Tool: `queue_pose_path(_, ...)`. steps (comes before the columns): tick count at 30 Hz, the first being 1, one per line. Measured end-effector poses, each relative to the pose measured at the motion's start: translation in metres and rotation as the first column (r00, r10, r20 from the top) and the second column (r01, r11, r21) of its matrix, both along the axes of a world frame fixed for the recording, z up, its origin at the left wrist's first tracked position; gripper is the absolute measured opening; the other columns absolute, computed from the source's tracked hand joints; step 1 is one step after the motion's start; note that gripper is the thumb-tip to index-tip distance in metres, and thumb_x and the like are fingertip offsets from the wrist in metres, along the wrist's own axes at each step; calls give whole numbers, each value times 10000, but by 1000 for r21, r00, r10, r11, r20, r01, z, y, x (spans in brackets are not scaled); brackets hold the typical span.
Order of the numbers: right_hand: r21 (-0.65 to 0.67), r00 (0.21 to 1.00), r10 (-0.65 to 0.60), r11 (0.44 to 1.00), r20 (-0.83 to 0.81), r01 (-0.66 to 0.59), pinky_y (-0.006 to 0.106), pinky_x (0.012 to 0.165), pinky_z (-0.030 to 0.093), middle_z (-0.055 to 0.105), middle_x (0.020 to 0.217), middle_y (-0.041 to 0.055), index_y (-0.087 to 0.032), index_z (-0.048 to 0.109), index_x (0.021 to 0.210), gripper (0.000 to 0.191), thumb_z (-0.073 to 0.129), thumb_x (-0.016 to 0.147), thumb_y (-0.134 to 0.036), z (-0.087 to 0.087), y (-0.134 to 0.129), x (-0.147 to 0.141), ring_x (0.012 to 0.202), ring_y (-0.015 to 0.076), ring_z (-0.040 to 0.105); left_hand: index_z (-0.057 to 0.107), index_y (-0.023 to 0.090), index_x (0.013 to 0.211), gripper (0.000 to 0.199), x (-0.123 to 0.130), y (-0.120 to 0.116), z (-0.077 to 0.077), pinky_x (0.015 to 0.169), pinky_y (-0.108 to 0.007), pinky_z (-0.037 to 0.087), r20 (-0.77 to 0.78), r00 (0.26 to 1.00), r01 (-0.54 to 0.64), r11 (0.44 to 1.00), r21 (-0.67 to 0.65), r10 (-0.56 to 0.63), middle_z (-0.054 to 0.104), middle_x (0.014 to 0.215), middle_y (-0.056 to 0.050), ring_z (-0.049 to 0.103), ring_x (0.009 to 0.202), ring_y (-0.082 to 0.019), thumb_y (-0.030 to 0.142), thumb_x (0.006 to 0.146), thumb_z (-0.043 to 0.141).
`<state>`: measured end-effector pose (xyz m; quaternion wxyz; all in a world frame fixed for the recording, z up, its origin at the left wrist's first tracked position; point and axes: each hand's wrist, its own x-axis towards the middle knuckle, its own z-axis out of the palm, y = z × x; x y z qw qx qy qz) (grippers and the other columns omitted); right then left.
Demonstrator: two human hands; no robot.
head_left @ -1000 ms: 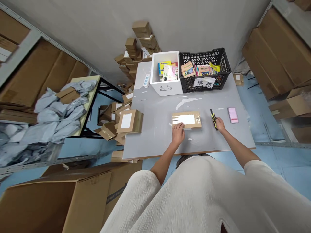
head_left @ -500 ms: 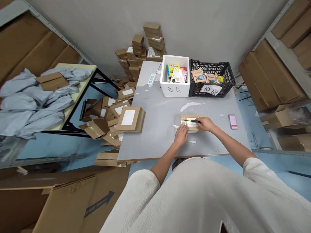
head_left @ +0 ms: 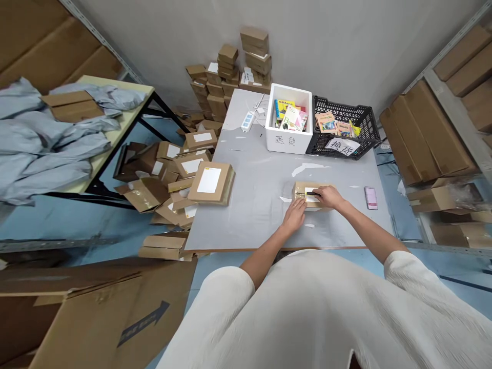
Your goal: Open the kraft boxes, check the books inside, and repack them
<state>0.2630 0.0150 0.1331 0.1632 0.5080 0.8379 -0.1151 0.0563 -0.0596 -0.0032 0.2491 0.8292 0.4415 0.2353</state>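
A small brown cardboard box (head_left: 300,187) with a white label and clear tape lies on the grey table (head_left: 246,220) in front of me. My left hand (head_left: 295,214) holds it at its near left edge, fingers together on the cardboard. In my right hand (head_left: 329,196) is a dark utility knife (head_left: 312,193), held low across the top of the box and pointing left. The fingers are wrapped round its handle, and the blade tip is too small to make out. White paper scraps lie beside the box.
Books fill a white bin (head_left: 289,143) and a black crate (head_left: 346,148) at the back. A taped box (head_left: 210,182) sits at the table's left edge, above a heap of cartons. A phone (head_left: 371,198) lies right; a power strip (head_left: 248,121) lies back left.
The whole view has shifted a little as my head turned. My right hand and the knife stay over the box, the knife's yellow part now less visible. My left hand keeps its place.
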Motion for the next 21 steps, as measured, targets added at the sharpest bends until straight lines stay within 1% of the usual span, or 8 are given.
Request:
queue_pose_path(3, 4, 999, 14, 1000, 44, -14, 330, 877, 435, 791, 1278, 132, -210, 752, 1300, 324, 495, 1119, -287, 9, 1, -6, 1131, 280, 726, 605, 168, 1517, 624, 0, 0, 2, 1378, -578, 347, -17, 1000, 10, 1000, -7, -10, 572, 1660, -154, 445, 1621, -289, 78, 905, 529)
queue_pose_path(6, 8, 998, 17, 1000, 66, -18, 337, 887, 429, 788, 1262, 141, -202, 746, 1319, 330, 490, 1123, -268, 13, 2, -10, 1124, 282, 726, 600, 159, 1528, 627, 0, 1, 3, 1382, -577, 337, -28, 999, 17, 1000, -16, -17, 553, 1678, -163, 444, 1621, -290, 82, 909, 527)
queue_pose_path(11, -20, 996, 35, 999, 81, -34, 328, 899, 422, 786, 1239, 149, -185, 740, 1329, 326, 497, 1122, -253, 11, 3, -13, 1115, 271, 726, 590, 171, 1535, 634, 0, 1, 5, 1389, -581, 320, -41, 999, 20, 1000, -22, -21, 543, 1690, -151, 436, 1626, -278, 76, 913, 518)
queue_pose_path(16, -14, 994, 49, 999, 101, -48, 336, 898, 424, 785, 1244, 149, -191, 746, 1325, 334, 486, 1120, -240, 12, 4, -11, 1116, 272, 730, 602, 146, 1508, 595, 0, -1, 8, 1387, -551, 335, -59, 998, 14, 1000, -6, -14, 557, 1673, -162, 436, 1627, -276, 74, 926, 505)
queue_pose_path(21, -9, 988, 54, 999, 147, -54, 357, 911, 418, 785, 1244, 156, -200, 757, 1313, 338, 484, 1119, -245, 14, 4, -5, 1110, 278, 736, 603, 181, 1512, 602, 1, -4, 8, 1375, -563, 359, -71, 997, -10, 1000, 4, 10, 584, 1653, -139, 468, 1607, -279, 69, 927, 515)
